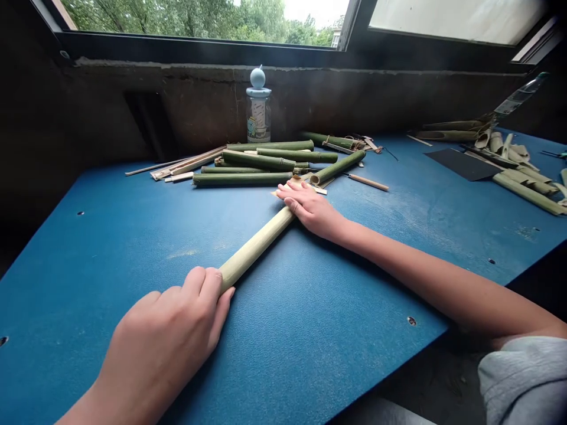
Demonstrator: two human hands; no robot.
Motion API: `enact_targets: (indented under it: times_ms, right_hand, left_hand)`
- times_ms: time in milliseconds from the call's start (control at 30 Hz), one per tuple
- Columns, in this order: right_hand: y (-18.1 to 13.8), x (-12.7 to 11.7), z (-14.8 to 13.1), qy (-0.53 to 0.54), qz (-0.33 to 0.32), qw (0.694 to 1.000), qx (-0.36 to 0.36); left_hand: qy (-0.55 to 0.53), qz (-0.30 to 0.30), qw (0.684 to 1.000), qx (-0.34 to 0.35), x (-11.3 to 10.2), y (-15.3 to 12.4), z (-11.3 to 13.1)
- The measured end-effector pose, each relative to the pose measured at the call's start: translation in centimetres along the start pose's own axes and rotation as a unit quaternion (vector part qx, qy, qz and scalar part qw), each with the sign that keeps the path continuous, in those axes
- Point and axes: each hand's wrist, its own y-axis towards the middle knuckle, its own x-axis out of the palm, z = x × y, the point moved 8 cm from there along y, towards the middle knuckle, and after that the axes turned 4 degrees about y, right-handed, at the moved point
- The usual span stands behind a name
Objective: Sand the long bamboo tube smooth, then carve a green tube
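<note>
A peeled, pale bamboo tube slants away from me over the blue table. My left hand is closed around its near end, thumb on the right side. Towards the far end, my right hand lies across the tube, fingers pressed together over it. Beneath those fingers, edges of a tan sheet that looks like sandpaper stick out; the rest is hidden, as is the tube's far tip. Just beyond my right hand lie several green bamboo tubes.
Behind the tubes stands a clear bottle with a blue ball lid. A wooden-handled tool lies right of them. Split bamboo pieces, a black sheet and a tilted plastic bottle are at the right. The blue table ends near my right arm.
</note>
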Motion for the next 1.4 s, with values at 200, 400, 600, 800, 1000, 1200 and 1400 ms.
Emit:
enact_targets:
  times_ms: [200, 400, 600, 800, 1000, 1200, 1400]
  right_hand:
    - [-2.4, 3.0, -8.2, 0.068, -0.088, 0.985, -0.135]
    - [-0.7, 0.8, -1.9, 0.101, -0.058, 0.992, -0.054]
    - [0.2, -4.8, 4.4, 0.145, 0.088, 0.983, 0.065]
    - [-0.8, -8.5, 2.6, -0.109, 0.122, 0.985, 0.062]
    - [-1.8, -10.0, 2.7, -0.254, -0.008, 0.961, 0.114]
    - [-2.2, -10.5, 6.3, -0.153, -0.043, 0.976, 0.149]
    - [-1.8, -12.7, 6.0, -0.310, 0.092, 0.940, 0.111]
  left_hand:
    - [0.000, 0.017, 1.000, 0.017, 0.0, 0.3, 0.2]
    - [0.008, 0.013, 1.000, 0.008, 0.9, 0.0, -0.4]
    - [0.001, 0.007, 1.000, -0.009, 0.7, 0.4, -0.7]
    - [-0.004, 0.016, 1.000, 0.002, 0.9, 0.3, -0.5]
    - [0.007, 0.026, 1.000, 0.014, 1.1, 0.2, -0.4]
    - [0.018, 0.011, 1.000, 0.006, 1.6, 0.0, -0.5]
    - [0.012, -0.009, 1.000, 0.000, 2.1, -0.1, -0.6]
